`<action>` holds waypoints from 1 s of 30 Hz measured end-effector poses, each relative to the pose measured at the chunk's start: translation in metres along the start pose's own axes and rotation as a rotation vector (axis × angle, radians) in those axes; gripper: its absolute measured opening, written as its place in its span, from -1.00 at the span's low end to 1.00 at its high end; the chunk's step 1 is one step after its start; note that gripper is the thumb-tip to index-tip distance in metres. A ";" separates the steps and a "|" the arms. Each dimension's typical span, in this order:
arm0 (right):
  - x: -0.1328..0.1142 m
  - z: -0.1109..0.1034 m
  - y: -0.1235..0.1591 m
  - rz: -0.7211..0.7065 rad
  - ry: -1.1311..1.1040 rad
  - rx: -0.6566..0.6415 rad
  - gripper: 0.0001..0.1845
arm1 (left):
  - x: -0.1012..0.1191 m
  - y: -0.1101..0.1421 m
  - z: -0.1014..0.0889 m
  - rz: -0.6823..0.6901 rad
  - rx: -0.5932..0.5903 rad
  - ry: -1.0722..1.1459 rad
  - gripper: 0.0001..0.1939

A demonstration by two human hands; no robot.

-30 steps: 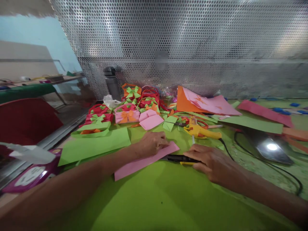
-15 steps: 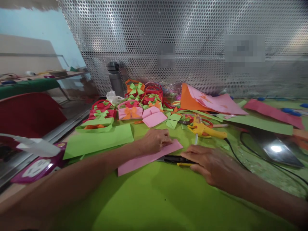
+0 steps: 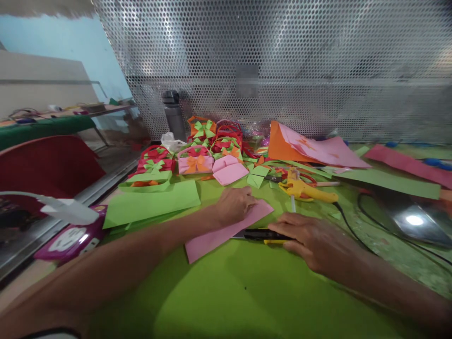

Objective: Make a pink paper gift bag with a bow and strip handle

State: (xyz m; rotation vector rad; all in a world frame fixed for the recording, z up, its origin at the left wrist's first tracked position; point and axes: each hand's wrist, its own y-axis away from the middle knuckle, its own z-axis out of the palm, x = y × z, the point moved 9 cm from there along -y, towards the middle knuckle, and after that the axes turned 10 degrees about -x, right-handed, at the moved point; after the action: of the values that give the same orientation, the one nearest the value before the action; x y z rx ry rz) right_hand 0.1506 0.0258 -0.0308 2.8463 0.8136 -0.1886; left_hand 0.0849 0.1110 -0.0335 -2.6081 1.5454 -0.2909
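My left hand (image 3: 236,205), its fingers curled together, presses a long pink paper strip (image 3: 226,230) against the green table surface. The strip lies at a slant, its near left corner free and part of it under my left hand and wrist. My right hand (image 3: 300,238) is closed round a black and yellow utility knife (image 3: 257,234), held low and nearly flat. Its blade end points left and meets the strip's near edge. A yellow glue gun (image 3: 305,190) lies just beyond my right hand, with its cord running back to the right.
Small paper bags with bows (image 3: 196,164) crowd the back, beside a folded pink paper piece (image 3: 229,170). Green sheets (image 3: 155,200) and a purple box with a white plug (image 3: 70,242) lie left. A grey bottle (image 3: 174,115) stands behind. A dark phone-like device (image 3: 406,233) lies right.
The whole view has shifted slightly to the right. Both hands, the pink strip and the utility knife keep nearly the same positions relative to one another.
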 end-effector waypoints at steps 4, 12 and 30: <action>0.006 -0.001 0.001 -0.003 0.009 0.007 -0.60 | -0.002 -0.001 -0.012 -0.004 0.021 0.019 -0.73; 0.012 -0.004 0.006 -0.042 0.044 0.078 -0.59 | 0.015 0.030 -0.041 0.242 -0.053 0.049 -0.70; 0.019 0.001 0.007 -0.014 -0.019 0.029 -0.61 | 0.013 0.082 -0.013 0.281 -0.420 0.181 -0.48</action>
State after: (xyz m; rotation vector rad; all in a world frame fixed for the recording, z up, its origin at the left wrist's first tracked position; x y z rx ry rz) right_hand 0.1703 0.0297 -0.0345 2.8617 0.8332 -0.2313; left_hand 0.0179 0.0605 -0.0337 -2.6585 2.2207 -0.1997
